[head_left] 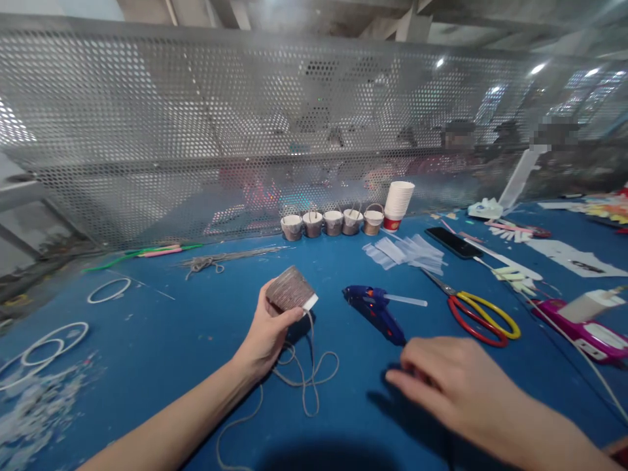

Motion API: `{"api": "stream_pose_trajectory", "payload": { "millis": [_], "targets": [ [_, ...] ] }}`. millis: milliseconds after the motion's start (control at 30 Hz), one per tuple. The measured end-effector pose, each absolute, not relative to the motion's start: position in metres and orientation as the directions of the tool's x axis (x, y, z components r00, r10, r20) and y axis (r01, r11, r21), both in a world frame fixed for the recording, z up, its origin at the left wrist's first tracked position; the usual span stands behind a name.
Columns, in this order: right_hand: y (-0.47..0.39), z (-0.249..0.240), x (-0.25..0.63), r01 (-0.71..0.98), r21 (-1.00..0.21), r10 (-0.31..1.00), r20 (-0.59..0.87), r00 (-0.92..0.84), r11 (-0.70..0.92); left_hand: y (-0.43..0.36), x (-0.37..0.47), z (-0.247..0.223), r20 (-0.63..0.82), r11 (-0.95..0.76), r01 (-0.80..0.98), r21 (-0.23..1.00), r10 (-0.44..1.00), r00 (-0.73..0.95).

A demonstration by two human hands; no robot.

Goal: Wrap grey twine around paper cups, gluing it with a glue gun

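A paper cup wound with grey-brown cord (290,290) is held tilted in my left hand (267,327), its white rim facing lower right. The loose cord (313,379) trails from the cup's rim and lies in loops on the blue table (196,366). Over the table at the right is my right hand (441,376), fingers curled together; whether something is between them is hidden. Just beyond it lies a blue glue gun (377,311) with a clear glue stick in its back.
Several small cord-wrapped buckets (333,223) and stacked paper cups (400,199) stand by the perforated metal screen (196,131). Scissors (483,317), a phone (454,243), clear strips (405,252) and a magenta power strip (579,337) lie right. White rings (110,290) lie left.
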State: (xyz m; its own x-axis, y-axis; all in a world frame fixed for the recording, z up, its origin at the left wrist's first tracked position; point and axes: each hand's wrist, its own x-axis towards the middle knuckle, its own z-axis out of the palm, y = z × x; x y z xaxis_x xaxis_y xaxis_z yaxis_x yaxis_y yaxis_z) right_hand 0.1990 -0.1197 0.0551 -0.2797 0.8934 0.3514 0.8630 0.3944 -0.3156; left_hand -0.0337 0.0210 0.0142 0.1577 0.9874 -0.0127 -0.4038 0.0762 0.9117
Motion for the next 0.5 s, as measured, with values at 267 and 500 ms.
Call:
{"api": "stream_pose_trajectory", "payload": {
  "millis": [267,500],
  "targets": [
    [-0.049,0.039,0.216,0.795,-0.605,0.996,0.086,0.020,0.037,0.019,-0.029,0.010,-0.016,0.088,-0.390,0.916,0.983,0.183],
    [-0.038,0.013,0.193,0.566,-0.823,0.990,0.107,0.086,0.040,0.018,-0.031,0.008,0.034,0.039,-0.366,0.930,0.981,0.192]
  ]
}}
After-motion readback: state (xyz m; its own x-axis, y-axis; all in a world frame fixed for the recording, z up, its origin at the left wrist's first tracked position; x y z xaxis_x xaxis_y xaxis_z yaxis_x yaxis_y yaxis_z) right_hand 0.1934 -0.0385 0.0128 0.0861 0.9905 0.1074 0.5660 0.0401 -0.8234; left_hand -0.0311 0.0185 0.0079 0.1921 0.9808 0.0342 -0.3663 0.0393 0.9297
